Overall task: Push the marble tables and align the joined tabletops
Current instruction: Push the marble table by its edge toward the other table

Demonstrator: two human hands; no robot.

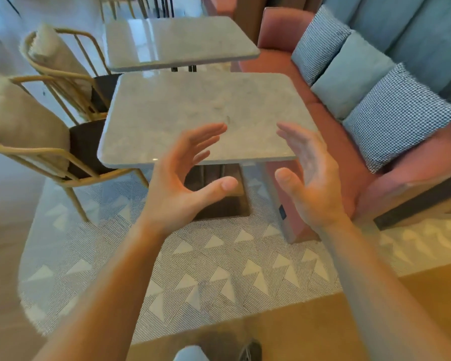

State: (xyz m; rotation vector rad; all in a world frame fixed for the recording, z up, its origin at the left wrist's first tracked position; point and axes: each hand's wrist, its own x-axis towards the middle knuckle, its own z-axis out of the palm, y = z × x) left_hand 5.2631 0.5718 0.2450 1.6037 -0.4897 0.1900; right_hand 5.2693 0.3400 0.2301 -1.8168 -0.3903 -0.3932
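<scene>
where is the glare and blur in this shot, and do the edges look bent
Head view: window glare streaks the far marble table, while the near marble table is matte. Motion blur softens the left hand and right hand. Wide-angle distortion bows the chairs and sofa cushions near the edges.

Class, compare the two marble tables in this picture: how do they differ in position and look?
The near table sits just before the open hands; the far table stands beyond it, across a gap. The far table shows bright glare; the near table looks duller. Both have pale grey marble tops with rounded corners.
</scene>
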